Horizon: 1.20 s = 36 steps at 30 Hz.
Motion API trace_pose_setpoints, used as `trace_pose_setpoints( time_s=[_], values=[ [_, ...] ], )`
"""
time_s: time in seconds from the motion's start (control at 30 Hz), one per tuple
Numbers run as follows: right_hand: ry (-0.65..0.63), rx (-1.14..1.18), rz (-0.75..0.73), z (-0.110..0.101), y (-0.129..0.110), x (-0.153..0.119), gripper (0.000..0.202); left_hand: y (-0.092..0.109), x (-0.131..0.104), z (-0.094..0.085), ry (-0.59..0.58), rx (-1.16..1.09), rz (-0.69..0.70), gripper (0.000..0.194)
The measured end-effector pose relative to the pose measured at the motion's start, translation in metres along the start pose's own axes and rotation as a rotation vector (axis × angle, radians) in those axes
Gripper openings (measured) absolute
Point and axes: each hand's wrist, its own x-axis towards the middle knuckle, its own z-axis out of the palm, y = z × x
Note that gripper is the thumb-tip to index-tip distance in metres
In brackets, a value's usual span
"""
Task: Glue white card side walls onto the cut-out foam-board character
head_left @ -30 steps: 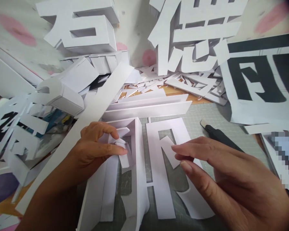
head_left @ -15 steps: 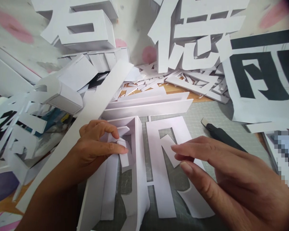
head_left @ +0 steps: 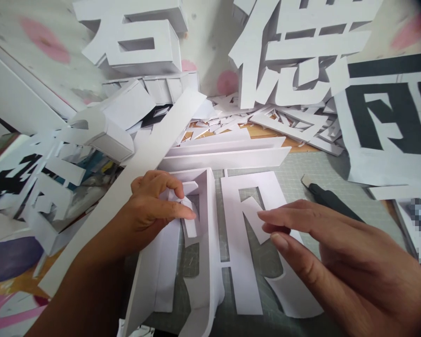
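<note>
The shell (head_left: 214, 243), white and open-topped, stands at the lower middle of the frame on the green mat (head_left: 310, 164). Inside its upper end, the left hand (head_left: 156, 201) pinches a small strip (head_left: 191, 227) between thumb and forefinger. Mat grid shows through gaps in the shell's floor.

For writing, the sheet (head_left: 368, 164) at the right carries bold black characters, cut off by the frame edge. Two thick white letters, one at upper left (head_left: 143, 58) and one at upper right (head_left: 251, 61), are cropped too; I can't read either surely.

Just right of the shell lies the cutout (head_left: 242, 262). Over it hangs the right hand (head_left: 272, 228), thumb and forefinger loosely parted, covering some of its right side. The cutter (head_left: 331, 201) lies beyond that hand. A long strip (head_left: 154, 145) slants behind the left wrist, and offcuts (head_left: 228, 117) heap at upper middle.
</note>
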Motion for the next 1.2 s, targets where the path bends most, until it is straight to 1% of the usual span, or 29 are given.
trace_pose_setpoints(
  time_s=[0.23,0.4,0.5,0.63,0.77,0.87,1.0,1.2],
  values=[
    [-0.049,0.026,0.0,-0.001,-0.001,0.007,0.018,0.0,-0.001,0.001,-0.007,0.019,0.001,0.036],
    [-0.037,0.008,-0.036,-0.001,0.0,0.01,0.015,0.0,-0.002,0.002,-0.012,0.007,-0.006,0.032],
    [-0.058,0.006,-0.034,-0.001,0.0,0.01,0.015,0.0,-0.002,0.001,-0.003,0.009,0.004,0.033],
    [-0.049,0.018,-0.021,0.0,-0.001,0.01,0.017,0.0,-0.001,0.002,0.02,-0.033,-0.016,0.034],
    [-0.033,0.051,-0.01,0.001,-0.002,0.013,0.019,-0.001,-0.002,0.003,0.034,-0.097,-0.004,0.035],
    [-0.03,0.073,-0.002,0.001,-0.003,0.014,0.022,-0.003,-0.003,0.003,0.035,-0.073,-0.005,0.037],
    [-0.029,0.089,0.001,0.0,-0.002,0.014,0.025,-0.005,-0.004,0.003,0.007,-0.057,0.014,0.034],
    [-0.034,0.082,-0.027,-0.001,-0.005,0.015,0.026,-0.001,-0.004,0.002,0.031,0.057,0.028,0.037]
  ],
)
